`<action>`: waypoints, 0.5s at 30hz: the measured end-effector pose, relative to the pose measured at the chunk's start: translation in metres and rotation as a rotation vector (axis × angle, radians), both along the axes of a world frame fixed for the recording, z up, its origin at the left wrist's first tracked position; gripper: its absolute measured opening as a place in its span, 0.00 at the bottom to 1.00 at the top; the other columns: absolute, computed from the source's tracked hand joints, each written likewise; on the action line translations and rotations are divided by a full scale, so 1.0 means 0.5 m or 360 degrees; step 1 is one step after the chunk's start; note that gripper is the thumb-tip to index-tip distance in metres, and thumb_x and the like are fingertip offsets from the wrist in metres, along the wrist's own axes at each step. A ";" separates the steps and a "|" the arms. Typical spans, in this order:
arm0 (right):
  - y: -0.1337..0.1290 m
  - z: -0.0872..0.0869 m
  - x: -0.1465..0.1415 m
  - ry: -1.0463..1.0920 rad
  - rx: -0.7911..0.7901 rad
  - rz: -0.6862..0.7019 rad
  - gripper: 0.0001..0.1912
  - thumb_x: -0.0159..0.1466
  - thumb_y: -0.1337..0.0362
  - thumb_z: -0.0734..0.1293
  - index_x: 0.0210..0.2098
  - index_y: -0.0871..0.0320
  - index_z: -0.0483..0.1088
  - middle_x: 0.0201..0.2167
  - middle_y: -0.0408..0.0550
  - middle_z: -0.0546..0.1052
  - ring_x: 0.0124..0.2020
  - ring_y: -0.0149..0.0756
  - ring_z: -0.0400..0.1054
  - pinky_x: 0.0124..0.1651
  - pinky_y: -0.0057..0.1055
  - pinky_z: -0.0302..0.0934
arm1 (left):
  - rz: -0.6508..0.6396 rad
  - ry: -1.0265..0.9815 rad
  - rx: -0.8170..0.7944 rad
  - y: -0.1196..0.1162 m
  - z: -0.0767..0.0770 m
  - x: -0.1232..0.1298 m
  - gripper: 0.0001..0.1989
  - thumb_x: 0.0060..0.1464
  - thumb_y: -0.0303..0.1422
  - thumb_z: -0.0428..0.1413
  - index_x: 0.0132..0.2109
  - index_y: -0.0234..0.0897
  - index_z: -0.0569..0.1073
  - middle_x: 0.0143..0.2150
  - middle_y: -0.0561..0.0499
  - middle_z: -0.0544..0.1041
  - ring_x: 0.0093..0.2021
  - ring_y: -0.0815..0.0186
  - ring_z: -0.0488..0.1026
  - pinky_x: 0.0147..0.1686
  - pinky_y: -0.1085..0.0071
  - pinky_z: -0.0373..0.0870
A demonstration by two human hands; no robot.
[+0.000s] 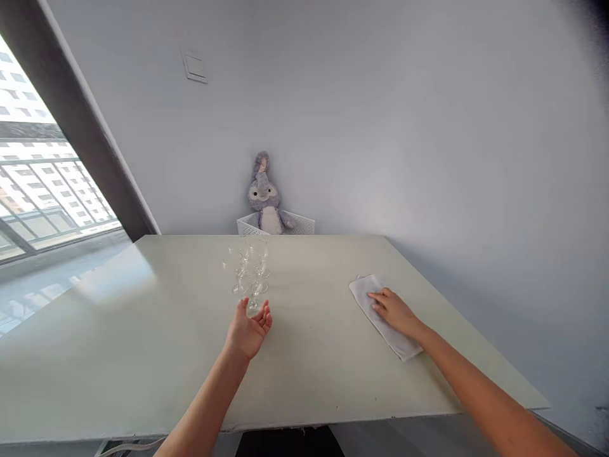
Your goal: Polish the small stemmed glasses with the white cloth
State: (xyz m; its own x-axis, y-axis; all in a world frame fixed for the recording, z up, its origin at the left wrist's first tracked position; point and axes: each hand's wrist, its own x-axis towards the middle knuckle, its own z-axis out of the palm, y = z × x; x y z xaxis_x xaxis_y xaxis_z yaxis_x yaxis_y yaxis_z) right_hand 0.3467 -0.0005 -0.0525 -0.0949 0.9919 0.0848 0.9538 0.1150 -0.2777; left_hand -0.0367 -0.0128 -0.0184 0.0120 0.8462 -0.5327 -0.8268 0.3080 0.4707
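In the head view, the left hand (248, 331) is raised palm-up over the wide, pale greenish-white tabletop (309, 362), its thumb and curved fingers apart, not clenched. These fingers are right at the round foot of the nearest of several clear, stemmed drinking glasses (257, 260); whether the skin touches the glass, I cannot tell. The glasses stand close together on the tabletop, left of its middle, and they overlap, so their exact number is difficult to count. The right hand (394, 311) lies relaxed upon a folded, pale grey-white fabric cloth (402, 344), the fingers partly extended and not closed around it. This cloth rests flat and slanted on the right part of the tabletop, well apart from the glasses. Behind the far edge, a grey plush toy with long ears (270, 219) sits in a white perforated basket (303, 224), before the pale wall (428, 127).
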 end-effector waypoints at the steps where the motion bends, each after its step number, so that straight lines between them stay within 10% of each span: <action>1: -0.006 -0.006 -0.027 -0.0035 0.0040 0.0041 0.21 0.61 0.59 0.55 0.50 0.57 0.66 0.41 0.53 0.69 0.42 0.40 0.65 0.44 0.33 0.58 | 0.0004 -0.0052 0.0021 0.007 0.000 0.001 0.13 0.54 0.39 0.50 0.45 0.44 0.59 0.41 0.43 0.69 0.34 0.63 0.73 0.28 0.68 0.71; 9: -0.028 -0.018 -0.187 0.0165 0.0162 0.0288 0.17 0.63 0.62 0.52 0.42 0.52 0.69 0.35 0.47 0.68 0.32 0.34 0.65 0.34 0.31 0.58 | 0.0124 -0.0362 0.0162 0.052 -0.007 -0.001 0.17 0.54 0.45 0.47 0.42 0.36 0.61 0.51 0.33 0.64 0.50 0.52 0.68 0.35 0.62 0.75; 15: 0.000 -0.017 -0.211 0.1589 -0.0050 -0.0052 0.11 0.57 0.55 0.61 0.34 0.54 0.69 0.27 0.43 0.70 0.29 0.36 0.65 0.33 0.33 0.60 | 0.0176 -0.0432 0.0240 0.047 0.015 0.019 0.15 0.53 0.40 0.52 0.41 0.35 0.60 0.49 0.36 0.66 0.49 0.56 0.70 0.36 0.64 0.76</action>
